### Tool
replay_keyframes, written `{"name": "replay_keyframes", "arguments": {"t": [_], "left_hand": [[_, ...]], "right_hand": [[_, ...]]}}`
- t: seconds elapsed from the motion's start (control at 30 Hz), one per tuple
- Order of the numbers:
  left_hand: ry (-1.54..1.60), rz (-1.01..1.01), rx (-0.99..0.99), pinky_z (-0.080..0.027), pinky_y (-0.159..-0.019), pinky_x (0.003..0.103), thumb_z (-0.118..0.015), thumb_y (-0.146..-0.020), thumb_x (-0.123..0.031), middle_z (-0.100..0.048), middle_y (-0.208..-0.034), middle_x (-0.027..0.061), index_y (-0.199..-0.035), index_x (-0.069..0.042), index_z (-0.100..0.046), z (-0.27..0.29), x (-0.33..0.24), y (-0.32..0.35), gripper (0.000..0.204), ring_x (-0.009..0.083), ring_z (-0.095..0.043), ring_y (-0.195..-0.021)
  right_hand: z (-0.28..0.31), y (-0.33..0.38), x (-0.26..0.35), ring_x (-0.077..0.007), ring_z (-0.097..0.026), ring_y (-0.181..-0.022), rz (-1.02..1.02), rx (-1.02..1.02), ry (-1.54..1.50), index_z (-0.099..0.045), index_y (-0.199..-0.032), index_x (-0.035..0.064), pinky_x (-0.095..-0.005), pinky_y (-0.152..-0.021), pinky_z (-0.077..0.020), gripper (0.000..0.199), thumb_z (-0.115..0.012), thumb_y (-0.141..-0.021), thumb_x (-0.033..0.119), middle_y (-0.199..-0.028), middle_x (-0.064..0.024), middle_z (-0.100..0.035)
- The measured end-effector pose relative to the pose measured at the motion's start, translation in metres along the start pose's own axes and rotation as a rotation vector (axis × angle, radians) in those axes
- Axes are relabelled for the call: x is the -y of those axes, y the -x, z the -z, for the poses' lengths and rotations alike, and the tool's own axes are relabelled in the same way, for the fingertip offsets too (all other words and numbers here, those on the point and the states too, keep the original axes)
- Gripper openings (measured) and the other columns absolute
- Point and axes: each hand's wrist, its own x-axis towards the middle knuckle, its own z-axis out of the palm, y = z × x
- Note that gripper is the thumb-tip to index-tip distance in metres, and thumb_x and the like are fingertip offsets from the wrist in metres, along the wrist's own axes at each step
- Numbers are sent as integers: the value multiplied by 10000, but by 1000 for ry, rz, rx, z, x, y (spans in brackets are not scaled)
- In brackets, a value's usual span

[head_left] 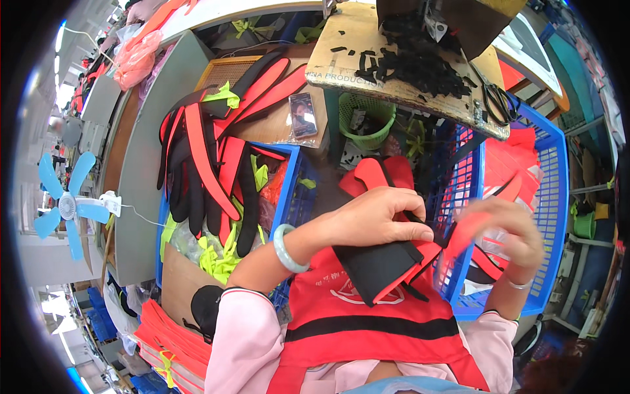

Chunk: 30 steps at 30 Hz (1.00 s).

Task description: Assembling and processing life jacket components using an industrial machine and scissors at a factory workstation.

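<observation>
My left hand, with a pale green bangle on its wrist, is closed on a red-and-black fabric piece in front of my chest. Thumb and fingers pinch its upper edge, and a black panel with red edging hangs below. My right hand is just right of it, over the near side of a blue crate. Motion smears its fingers, so their grip is unclear. A blurred red strip shows at its fingertips. Behind my left hand, more red-and-black fabric stands up.
A blue crate at right holds red pieces. Red-and-black strips drape over another blue crate at left. Black scraps and scissors lie on a wooden board. A phone, green basket and red stack surround me.
</observation>
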Motion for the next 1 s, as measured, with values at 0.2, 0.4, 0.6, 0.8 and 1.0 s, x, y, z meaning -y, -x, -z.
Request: {"name": "replay_keyframes", "arguments": {"t": [0.2, 0.4, 0.6, 0.8, 1.0], "left_hand": [[-310, 64, -110, -476, -677, 402, -702, -862, -332, -614, -836, 147, -887, -11, -616, -2, -22, 12, 333, 329, -619, -786], [-320, 297, 128, -479, -681, 442, -628, -913, -352, -649, -872, 193, -1037, -20, -587, 14, -56, 33, 356, 377, -633, -829], [-1022, 183, -193, -498, -583, 375, -684, -870, -317, -648, -860, 73, -976, -87, -651, 29, -106, 33, 255, 271, -651, -731], [-1291, 41, -362, -489, -614, 398, -627, -902, -286, -647, -840, 105, -921, -75, -644, 74, -84, -40, 212, 312, -639, -773], [-1099, 2, -304, -491, -721, 419, -584, -926, -259, -657, -880, 176, -957, -29, -664, 128, -52, -103, 245, 370, -625, -836]], "right_hand": [[-29, 17, -62, -145, -573, -625, -305, 239, -171, -649, -887, -8, -287, -587, -438, 280, -685, -894, 270, -649, -66, -576], [-13, 9, -7, -276, -648, -620, -90, 75, 409, -675, -825, 40, -335, -530, -466, 164, -741, -794, 187, -688, -109, -645], [-14, -17, -2, -309, -629, -641, 0, -168, 643, -641, -825, 62, -382, -557, -472, 189, -732, -805, 225, -710, -115, -628], [27, -59, -41, -356, -629, -702, -41, -376, 637, -630, -865, 39, -412, -598, -475, 186, -650, -884, 223, -745, -160, -634], [74, -96, -72, -353, -606, -697, -60, -416, 714, -626, -890, 10, -400, -612, -447, 220, -593, -925, 225, -725, -181, -613]]}}
